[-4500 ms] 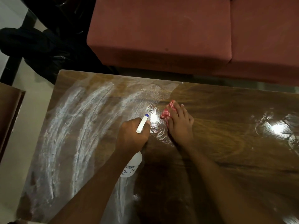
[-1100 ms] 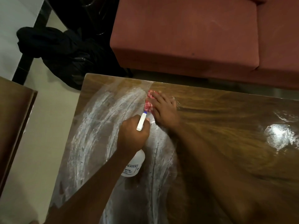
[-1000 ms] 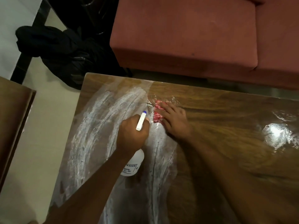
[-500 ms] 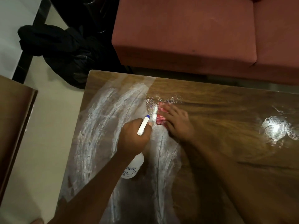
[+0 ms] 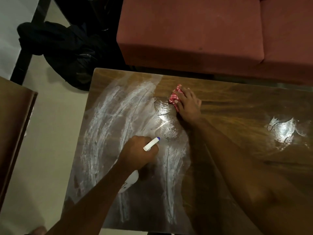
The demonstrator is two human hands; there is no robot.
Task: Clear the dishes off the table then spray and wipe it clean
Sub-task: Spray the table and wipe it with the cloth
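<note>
The glossy wooden table [image 5: 237, 106] fills the middle of the head view, with white wipe streaks [image 5: 108, 116] over its left half and a wet patch near the centre. My right hand [image 5: 188, 104] presses a red-and-white patterned cloth [image 5: 174, 97] flat against the tabletop near the far edge. My left hand [image 5: 138, 153] grips a white spray bottle [image 5: 130, 182] by its neck; the nozzle with its blue tip [image 5: 151, 144] points to the upper right. No dishes are visible on the table.
A red-brown sofa [image 5: 194, 31] stands just beyond the table's far edge. A black bag or heap of cloth [image 5: 64, 48] lies on the pale floor at the upper left. Another brown piece of furniture [image 5: 13, 126] is at the left.
My right hand slid the cloth away toward the table's far edge and to the right, leaving a wiped arc. My left hand with the bottle drew apart from it, toward me.
</note>
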